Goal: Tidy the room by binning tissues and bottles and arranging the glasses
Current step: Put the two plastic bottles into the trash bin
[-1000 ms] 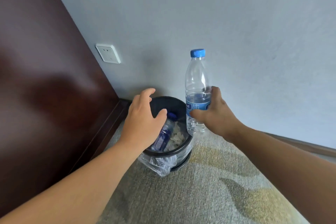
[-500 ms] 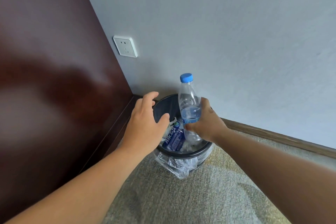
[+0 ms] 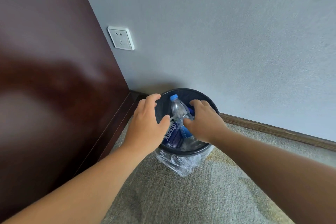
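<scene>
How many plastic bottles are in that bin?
2 visible: a clear blue-capped bottle leaning in the bin, and a blue-labelled bottle lying beneath it. More may be hidden.

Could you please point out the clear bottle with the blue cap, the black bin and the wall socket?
clear bottle [image 3: 179, 110]: head view, on its transparent shoulder below the blue cap.
black bin [image 3: 189, 90]: head view, on the far rim.
wall socket [image 3: 121, 38]: head view, on the middle of its white faceplate.
</scene>
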`<action>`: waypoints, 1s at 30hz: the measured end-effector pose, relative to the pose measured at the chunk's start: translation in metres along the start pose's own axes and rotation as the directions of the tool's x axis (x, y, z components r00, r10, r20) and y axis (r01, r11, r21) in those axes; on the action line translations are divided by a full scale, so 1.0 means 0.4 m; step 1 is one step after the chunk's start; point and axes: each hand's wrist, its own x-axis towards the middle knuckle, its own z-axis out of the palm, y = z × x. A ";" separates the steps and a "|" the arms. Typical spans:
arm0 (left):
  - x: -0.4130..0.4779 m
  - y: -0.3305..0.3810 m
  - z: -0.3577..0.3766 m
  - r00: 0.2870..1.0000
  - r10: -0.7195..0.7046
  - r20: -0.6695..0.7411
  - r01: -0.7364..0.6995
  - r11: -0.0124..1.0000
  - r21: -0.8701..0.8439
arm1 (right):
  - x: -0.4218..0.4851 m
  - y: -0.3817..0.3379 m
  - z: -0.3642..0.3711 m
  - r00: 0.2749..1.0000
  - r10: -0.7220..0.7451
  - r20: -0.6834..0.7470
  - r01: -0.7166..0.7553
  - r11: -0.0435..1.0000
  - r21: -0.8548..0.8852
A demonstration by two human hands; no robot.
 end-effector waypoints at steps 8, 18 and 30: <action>0.003 0.027 0.037 0.996 0.007 0.094 -0.009 1.000 0.019 | -0.036 0.000 -0.051 0.989 -0.110 -0.095 0.104 0.992 -0.066; 0.011 0.027 0.063 0.994 -0.005 0.111 -0.003 0.997 0.076 | -0.072 0.003 -0.096 0.987 -0.136 -0.083 0.131 0.989 -0.071; -0.007 0.245 -0.174 0.986 0.019 0.168 -0.047 0.985 0.165 | -0.167 -0.193 -0.352 0.994 -0.102 -0.049 0.100 0.994 -0.050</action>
